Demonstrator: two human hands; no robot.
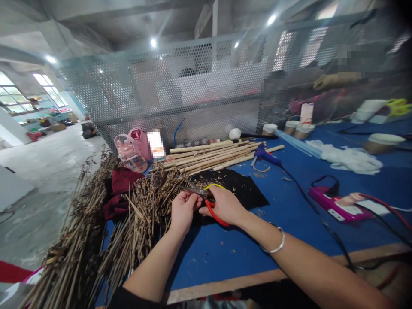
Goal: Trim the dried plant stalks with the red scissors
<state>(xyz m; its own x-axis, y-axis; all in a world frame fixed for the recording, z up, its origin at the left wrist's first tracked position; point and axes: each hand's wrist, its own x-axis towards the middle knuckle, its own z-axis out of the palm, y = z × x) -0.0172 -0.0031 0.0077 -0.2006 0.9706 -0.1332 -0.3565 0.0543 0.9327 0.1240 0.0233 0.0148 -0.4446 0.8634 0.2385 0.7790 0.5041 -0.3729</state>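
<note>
My right hand (223,206) is closed around scissors (200,190) that have a yellow and a red handle. Their blades point left, over the dried plant stalks. Close beside the blades, my left hand (184,208) pinches something too small and hidden to make out. A bundle of dried stalks (144,214) with brown seed heads lies to the left of both hands. Beneath the hands is a black cloth (247,189) strewn with small plant bits.
Pale sticks (209,159) lie behind the cloth, with a blue glue gun (267,155) at their right end. A purple power strip (341,204) with cords stands on the right. A perforated metal screen (167,90) borders the blue table (206,262) at the back.
</note>
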